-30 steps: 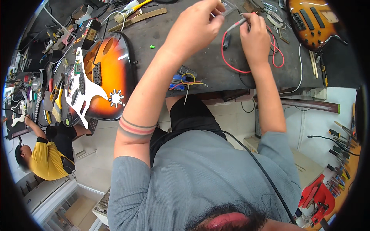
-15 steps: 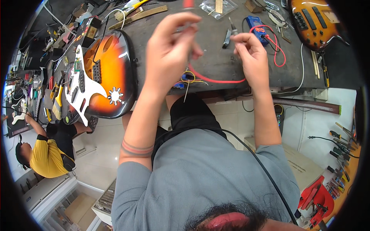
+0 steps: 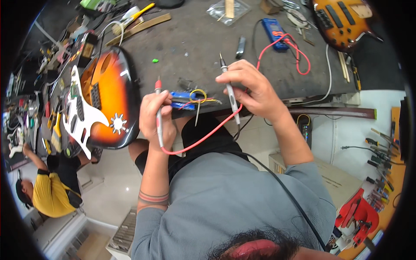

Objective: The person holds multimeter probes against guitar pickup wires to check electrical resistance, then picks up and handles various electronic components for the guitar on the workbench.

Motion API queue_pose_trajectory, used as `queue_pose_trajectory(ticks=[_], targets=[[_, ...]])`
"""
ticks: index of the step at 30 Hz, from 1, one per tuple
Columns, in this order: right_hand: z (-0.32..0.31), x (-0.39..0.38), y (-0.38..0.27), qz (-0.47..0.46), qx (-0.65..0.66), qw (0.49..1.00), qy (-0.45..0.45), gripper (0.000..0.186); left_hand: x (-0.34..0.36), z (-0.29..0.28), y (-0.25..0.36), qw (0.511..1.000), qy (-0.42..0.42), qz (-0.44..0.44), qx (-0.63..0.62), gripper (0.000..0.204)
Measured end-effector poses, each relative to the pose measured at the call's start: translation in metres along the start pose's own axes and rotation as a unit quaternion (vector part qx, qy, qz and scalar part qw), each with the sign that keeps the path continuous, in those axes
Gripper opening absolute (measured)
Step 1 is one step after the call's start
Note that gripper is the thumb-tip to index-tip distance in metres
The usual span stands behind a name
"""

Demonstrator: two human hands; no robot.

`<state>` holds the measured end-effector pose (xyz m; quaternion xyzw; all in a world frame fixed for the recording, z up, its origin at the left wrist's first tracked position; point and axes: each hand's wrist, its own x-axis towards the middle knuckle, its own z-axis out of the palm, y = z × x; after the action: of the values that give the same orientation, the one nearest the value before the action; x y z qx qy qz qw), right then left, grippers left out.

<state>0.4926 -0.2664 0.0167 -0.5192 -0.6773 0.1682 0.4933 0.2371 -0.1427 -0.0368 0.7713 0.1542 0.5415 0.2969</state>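
Note:
My left hand is closed round a red-tipped test probe, its metal tip pointing toward the far side of the bench. A black-tipped test probe sits between the fingers of my right hand, also pointing away from me. The red lead sags from the left probe across to my right hand and runs on to a blue multimeter at the back right. Two blue cylinders with yellow and red wires lie at the bench's near edge, between my hands, untouched.
A sunburst guitar body with a white pickguard lies at the left. Another sunburst guitar body is at the far right. A small dark bar and a plastic bag lie behind my hands. A person in yellow works far left.
Both hands have come down toward the near edge, the left the most. The two probes now show clearly in my fingers, and the blue cylinders are more exposed. My view has shifted slightly.

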Motion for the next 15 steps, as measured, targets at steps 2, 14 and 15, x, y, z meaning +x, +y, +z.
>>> queue_pose_trajectory(ticks=[2, 14, 15], targets=[[-0.004, -0.01, -0.004, 0.045, 0.023, 0.997, 0.054, 0.041, 0.007, 0.002, 0.004, 0.998, 0.001, 0.009, 0.055, 0.027], [-0.12, 0.03, 0.115, 0.295, -0.504, 0.803, 0.116, 0.074, 0.069, 0.034, 0.071, 0.953, -0.26, 0.147, -0.043, 0.035], [-0.12, 0.032, 0.117, 0.285, -0.506, 0.805, 0.119, 0.075, 0.062, 0.032, 0.074, 0.95, -0.271, 0.154, -0.027, 0.036]])
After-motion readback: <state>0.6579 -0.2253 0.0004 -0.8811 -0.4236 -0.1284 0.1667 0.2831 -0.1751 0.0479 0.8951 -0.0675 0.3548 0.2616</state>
